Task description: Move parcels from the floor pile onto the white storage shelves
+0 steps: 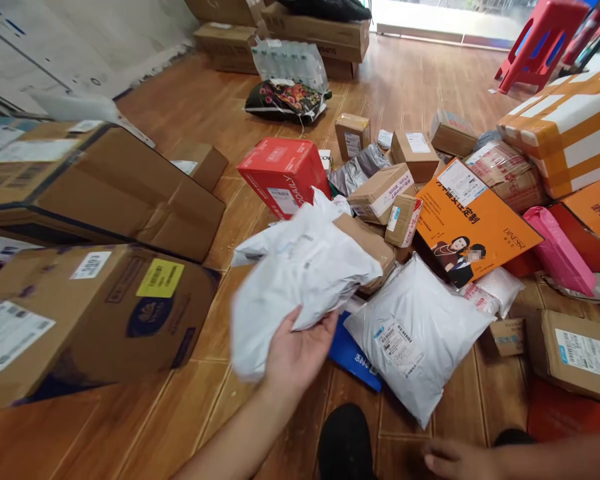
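My left hand is closed on a white plastic mailer bag, thumb on top and fingers underneath. The bag is crumpled, slightly blurred on its left, and held above the floor. Just right of it lies a fuller white mailer bag with a printed label, over a blue flat packet. Low at the right edge of the picture, my right hand is partly cut off; its visible fingers are a little apart and nothing shows in them. It is nearest to the fuller bag.
Large cartons stand at left. A red box, an orange box, a pink packet and several small cartons crowd the floor ahead and right. Farther back are bottled water and a red stool. A black shoe shows below.
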Action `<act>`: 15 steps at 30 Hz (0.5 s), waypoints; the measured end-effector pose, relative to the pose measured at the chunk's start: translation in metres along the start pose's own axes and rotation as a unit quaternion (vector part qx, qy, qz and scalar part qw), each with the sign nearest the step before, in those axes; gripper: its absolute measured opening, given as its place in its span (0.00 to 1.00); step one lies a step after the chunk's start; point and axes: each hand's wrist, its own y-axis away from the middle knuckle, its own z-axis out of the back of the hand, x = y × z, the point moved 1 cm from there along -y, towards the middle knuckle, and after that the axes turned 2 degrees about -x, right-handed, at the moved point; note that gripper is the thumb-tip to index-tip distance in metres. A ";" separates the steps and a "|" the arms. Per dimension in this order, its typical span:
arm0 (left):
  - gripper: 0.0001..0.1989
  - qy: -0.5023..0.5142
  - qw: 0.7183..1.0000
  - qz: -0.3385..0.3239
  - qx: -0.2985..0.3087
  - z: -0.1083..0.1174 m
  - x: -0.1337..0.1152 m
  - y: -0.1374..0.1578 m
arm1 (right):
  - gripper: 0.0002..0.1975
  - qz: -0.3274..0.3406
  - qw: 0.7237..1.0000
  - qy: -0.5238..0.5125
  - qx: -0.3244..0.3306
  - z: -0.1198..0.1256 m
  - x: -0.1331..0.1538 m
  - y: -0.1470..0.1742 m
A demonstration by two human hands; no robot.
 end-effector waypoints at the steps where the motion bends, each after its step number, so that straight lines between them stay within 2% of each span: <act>1: 0.15 0.021 0.999 0.039 -0.004 -0.005 0.018 0.005 | 0.41 -0.001 1.000 -0.029 -0.002 0.004 0.011 -0.004; 3: 0.16 0.017 0.992 0.125 0.009 -0.003 0.050 0.010 | 0.45 0.026 0.986 -0.161 -0.026 0.014 0.046 -0.013; 5: 0.18 -0.045 0.975 0.205 0.070 0.013 0.083 0.013 | 0.47 0.086 0.951 -0.296 -0.036 0.025 0.087 -0.024; 7: 0.17 -0.161 0.930 0.289 0.163 0.036 0.118 0.016 | 0.43 0.145 0.918 -0.361 -0.072 0.038 0.120 -0.037; 8: 0.18 -0.231 0.899 0.311 0.202 0.047 0.133 0.019 | 0.39 0.160 0.911 -0.363 -0.115 0.046 0.130 -0.043; 9: 0.22 -0.310 0.857 0.331 0.245 0.058 0.145 0.021 | 0.35 0.163 0.905 -0.350 -0.176 0.055 0.137 -0.049; 11: 0.35 -0.461 0.734 0.351 0.354 0.072 0.159 0.027 | 0.30 0.143 0.886 -0.312 -0.311 0.077 0.137 -0.055; 12: 0.39 -0.514 0.673 0.323 0.422 0.075 0.159 0.028 | 0.28 0.132 0.872 -0.300 -0.365 0.089 0.132 -0.055; 13: 0.40 -0.552 0.626 0.256 0.488 0.075 0.155 0.027 | 0.25 0.124 0.858 -0.292 -0.405 0.103 0.125 -0.053; 14: 0.37 -0.577 0.595 0.151 0.540 0.073 0.149 0.023 | 0.23 0.120 0.847 -0.283 -0.434 0.117 0.115 -0.048; 15: 0.34 -0.593 0.574 0.021 0.564 0.071 0.142 0.016 | 0.20 0.118 0.840 -0.266 -0.459 0.131 0.105 -0.041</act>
